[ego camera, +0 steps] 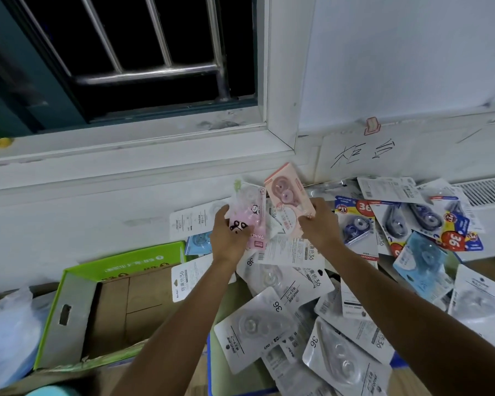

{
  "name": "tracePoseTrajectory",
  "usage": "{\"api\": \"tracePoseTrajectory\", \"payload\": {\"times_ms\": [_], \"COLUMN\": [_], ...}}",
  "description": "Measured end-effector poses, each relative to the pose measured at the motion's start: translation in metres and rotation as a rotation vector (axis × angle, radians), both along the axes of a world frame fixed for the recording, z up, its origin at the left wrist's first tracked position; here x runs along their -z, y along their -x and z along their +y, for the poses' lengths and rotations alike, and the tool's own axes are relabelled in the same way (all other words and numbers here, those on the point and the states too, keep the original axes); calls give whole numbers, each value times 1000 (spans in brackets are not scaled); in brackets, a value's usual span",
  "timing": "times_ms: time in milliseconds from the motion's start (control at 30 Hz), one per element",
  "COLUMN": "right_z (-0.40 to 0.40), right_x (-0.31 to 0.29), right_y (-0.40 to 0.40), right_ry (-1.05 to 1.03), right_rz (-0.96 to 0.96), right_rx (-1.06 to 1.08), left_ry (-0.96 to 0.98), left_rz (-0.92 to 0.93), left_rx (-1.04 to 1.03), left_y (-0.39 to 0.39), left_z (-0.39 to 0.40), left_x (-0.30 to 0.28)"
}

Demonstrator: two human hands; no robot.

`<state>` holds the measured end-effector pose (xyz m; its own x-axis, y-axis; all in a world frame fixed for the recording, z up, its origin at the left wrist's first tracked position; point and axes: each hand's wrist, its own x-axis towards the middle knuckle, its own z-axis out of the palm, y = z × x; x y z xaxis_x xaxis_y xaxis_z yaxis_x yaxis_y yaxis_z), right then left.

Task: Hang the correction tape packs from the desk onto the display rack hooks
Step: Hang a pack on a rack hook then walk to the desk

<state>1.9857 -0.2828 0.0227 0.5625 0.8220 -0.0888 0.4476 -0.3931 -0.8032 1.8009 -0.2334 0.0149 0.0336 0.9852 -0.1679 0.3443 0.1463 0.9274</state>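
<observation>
My left hand [229, 235] grips a pink panda correction tape pack [250, 212], held upright above the pile. Just to its right, my right hand [320, 224] holds a peach-coloured correction tape pack [286, 195] tilted to the left. Both packs are lifted close together near the wall. Below and to the right, a heap of correction tape packs [312, 310] covers the desk, mostly grey-white cards marked 36, with blue and red ones [429, 224] farther right. No display rack or hooks appear in view.
An open green cardboard box [77, 310] stands at the left of the pile. A plastic bag [9, 332] lies at the far left. A barred window [143, 58] and its white sill [126, 150] rise behind; a white wall with handwriting [363, 152] stands at the right.
</observation>
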Motion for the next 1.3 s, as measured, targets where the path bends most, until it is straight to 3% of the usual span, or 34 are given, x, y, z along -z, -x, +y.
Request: {"api": "tracePoseTrajectory", "payload": {"times_ms": [167, 433, 667, 833, 1067, 1300], "right_z": [-13, -24, -50, -85, -190, -336], "right_x": [-5, -10, -24, -43, -49, -61], "right_y": [-7, -18, -29, -35, -40, -36], "right_ry": [-65, -146, -289, -299, -421, -637], "right_rz": [11, -20, 287, 319, 373, 403], "right_rx": [45, 66, 199, 252, 567, 834], "left_ry": [-31, 57, 266, 382, 352, 309], "left_rz": [22, -147, -536, -658, -469, -389], "left_rx": [-19, -25, -77, 128, 481, 821], "left_y": [1, -10, -14, -16, -51, -118], "left_z": [2, -6, -17, -23, -60, -173], "left_x": [-3, -3, -15, -30, -46, -60]}}
